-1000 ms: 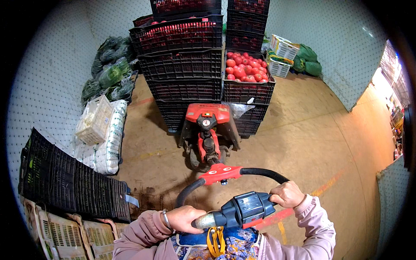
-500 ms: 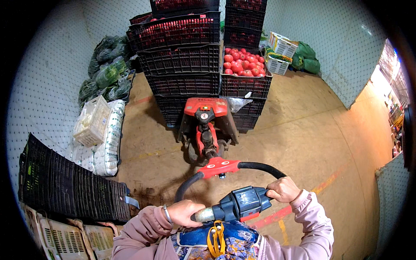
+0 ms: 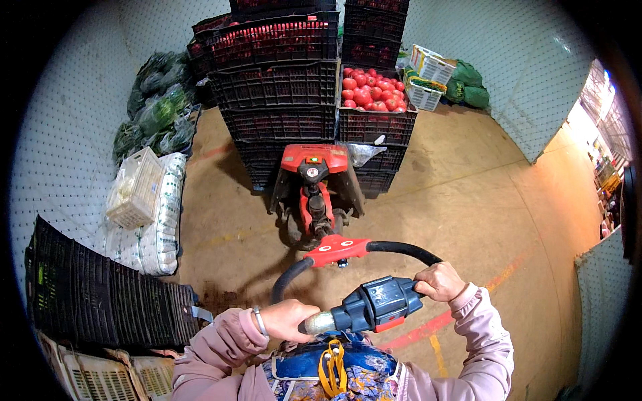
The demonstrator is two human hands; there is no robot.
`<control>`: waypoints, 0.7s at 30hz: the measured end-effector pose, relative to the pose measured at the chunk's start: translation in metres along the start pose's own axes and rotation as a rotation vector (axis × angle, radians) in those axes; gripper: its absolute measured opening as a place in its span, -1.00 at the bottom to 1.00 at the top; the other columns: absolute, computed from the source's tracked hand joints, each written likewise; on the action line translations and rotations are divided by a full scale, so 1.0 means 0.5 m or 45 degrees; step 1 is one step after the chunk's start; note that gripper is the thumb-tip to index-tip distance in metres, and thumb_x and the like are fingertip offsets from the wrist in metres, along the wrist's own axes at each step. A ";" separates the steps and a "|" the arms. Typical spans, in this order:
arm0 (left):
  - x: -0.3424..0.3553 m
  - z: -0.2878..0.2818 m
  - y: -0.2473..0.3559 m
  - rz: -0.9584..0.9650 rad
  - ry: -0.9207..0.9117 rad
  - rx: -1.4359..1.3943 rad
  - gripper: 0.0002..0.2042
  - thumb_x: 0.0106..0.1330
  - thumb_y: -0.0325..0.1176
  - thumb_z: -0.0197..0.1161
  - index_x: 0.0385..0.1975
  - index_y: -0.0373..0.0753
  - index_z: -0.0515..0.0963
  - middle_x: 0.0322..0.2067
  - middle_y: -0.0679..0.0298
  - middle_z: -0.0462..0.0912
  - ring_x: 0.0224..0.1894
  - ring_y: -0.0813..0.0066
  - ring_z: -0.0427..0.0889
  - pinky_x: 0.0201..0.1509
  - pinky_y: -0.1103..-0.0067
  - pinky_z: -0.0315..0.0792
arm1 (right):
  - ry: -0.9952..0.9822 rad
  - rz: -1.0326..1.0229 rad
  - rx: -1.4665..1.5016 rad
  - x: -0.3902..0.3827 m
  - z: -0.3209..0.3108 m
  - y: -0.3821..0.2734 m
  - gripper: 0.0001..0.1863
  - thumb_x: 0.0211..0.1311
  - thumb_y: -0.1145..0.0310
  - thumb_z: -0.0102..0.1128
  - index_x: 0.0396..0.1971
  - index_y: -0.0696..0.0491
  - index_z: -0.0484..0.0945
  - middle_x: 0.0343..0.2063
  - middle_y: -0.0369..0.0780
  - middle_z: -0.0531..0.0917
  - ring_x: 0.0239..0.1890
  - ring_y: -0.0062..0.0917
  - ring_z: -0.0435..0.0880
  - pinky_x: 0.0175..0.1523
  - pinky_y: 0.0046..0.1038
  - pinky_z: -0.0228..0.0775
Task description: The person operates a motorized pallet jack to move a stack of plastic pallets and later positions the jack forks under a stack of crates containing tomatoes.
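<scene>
In front of me stands a red electric pallet truck [image 3: 315, 157], its looped steering handle [image 3: 341, 250] tilted back towards my body. My left hand [image 3: 289, 319] is closed around the handle's left end, beside a worn pale grip section. On the other side, my right hand [image 3: 441, 282] grips the right end, where the curved black bar meets the dark control head [image 3: 382, 302]. Tall stacks of black crates [image 3: 277, 87] rise directly beyond the truck body. Red tomatoes [image 3: 372, 89] fill an open crate in the right stack. The truck's forks are hidden.
Left of the stacks lie bagged green vegetables [image 3: 157, 115] and a white crate [image 3: 137, 187] on white wrapped bundles. Nested black crates [image 3: 100, 287] stand near my left side. White crates [image 3: 429, 75] and green sacks [image 3: 468, 87] sit at the back right, beside the padded wall.
The truck body and crate stacks appear slightly higher and farther left in view. Both hands keep their hold on the handle, which has shifted slightly.
</scene>
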State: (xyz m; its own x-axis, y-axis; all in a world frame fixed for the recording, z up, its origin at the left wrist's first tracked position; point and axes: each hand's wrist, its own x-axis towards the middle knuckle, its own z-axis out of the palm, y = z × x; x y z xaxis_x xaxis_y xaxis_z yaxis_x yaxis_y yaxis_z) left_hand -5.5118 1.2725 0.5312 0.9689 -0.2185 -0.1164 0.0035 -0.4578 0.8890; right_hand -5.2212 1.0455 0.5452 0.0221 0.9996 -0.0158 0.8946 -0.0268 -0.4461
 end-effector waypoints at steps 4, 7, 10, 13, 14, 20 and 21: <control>0.000 0.003 -0.009 -0.024 -0.035 0.016 -0.70 -0.09 -0.32 0.27 -0.36 -0.28 0.43 -0.56 0.07 0.54 -0.47 0.13 0.55 -0.40 0.41 0.39 | 0.028 0.013 0.013 -0.001 0.004 -0.001 -0.59 0.16 0.03 -0.11 -0.67 0.03 0.47 -0.74 -0.18 0.48 -0.61 -0.25 0.49 -0.50 -0.29 0.28; 0.003 0.001 -0.008 0.055 0.012 0.053 -0.73 -0.06 -0.31 0.29 -0.42 -0.30 0.41 -0.58 0.08 0.52 -0.51 0.16 0.54 -0.45 0.42 0.39 | 0.059 0.021 0.012 0.002 0.006 -0.008 -0.58 0.17 0.04 -0.12 -0.68 0.04 0.45 -0.74 -0.18 0.48 -0.61 -0.24 0.49 -0.50 -0.29 0.27; -0.002 0.008 -0.019 0.053 0.011 0.092 -0.74 -0.07 -0.32 0.28 -0.44 -0.29 0.41 -0.58 0.09 0.52 -0.51 0.15 0.54 -0.46 0.42 0.38 | 0.053 0.028 -0.012 -0.004 0.018 -0.001 -0.57 0.17 0.04 -0.13 -0.69 0.05 0.43 -0.74 -0.19 0.47 -0.61 -0.24 0.48 -0.51 -0.30 0.27; 0.000 0.023 -0.042 0.018 -0.015 0.104 -0.74 -0.08 -0.32 0.27 -0.44 -0.29 0.41 -0.59 0.09 0.52 -0.51 0.15 0.55 -0.46 0.41 0.38 | 0.057 0.028 -0.003 -0.005 0.033 0.000 -0.55 0.19 0.02 -0.15 -0.70 0.06 0.42 -0.74 -0.19 0.46 -0.61 -0.24 0.49 -0.52 -0.30 0.26; -0.001 0.027 -0.049 0.026 0.003 0.102 -0.74 -0.08 -0.32 0.27 -0.44 -0.29 0.41 -0.59 0.09 0.52 -0.51 0.16 0.55 -0.46 0.41 0.38 | 0.054 0.029 -0.001 -0.004 0.039 0.000 -0.54 0.19 0.01 -0.16 -0.70 0.06 0.42 -0.74 -0.19 0.46 -0.61 -0.24 0.49 -0.52 -0.31 0.27; -0.007 0.051 -0.081 0.016 0.120 0.187 -0.77 -0.09 -0.32 0.27 -0.47 -0.26 0.42 -0.62 0.09 0.51 -0.53 0.13 0.54 -0.49 0.39 0.37 | 0.053 -0.025 0.010 -0.001 0.101 0.028 -0.54 0.16 -0.03 -0.13 -0.66 0.05 0.46 -0.73 -0.19 0.48 -0.60 -0.25 0.50 -0.52 -0.32 0.28; -0.006 0.056 -0.088 0.014 0.139 0.203 -0.77 -0.09 -0.32 0.27 -0.47 -0.26 0.42 -0.62 0.09 0.51 -0.53 0.13 0.54 -0.49 0.38 0.37 | 0.054 -0.050 0.000 0.003 0.111 0.036 -0.53 0.16 -0.04 -0.13 -0.65 0.05 0.47 -0.73 -0.19 0.48 -0.60 -0.25 0.50 -0.51 -0.32 0.29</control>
State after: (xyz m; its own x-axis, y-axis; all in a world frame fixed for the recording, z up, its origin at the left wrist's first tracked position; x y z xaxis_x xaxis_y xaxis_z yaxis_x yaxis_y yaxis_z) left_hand -5.5218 1.2690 0.4798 0.9897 -0.1337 -0.0504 -0.0383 -0.5883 0.8077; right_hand -5.2300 1.0463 0.4877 0.0055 0.9992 0.0394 0.8953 0.0126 -0.4453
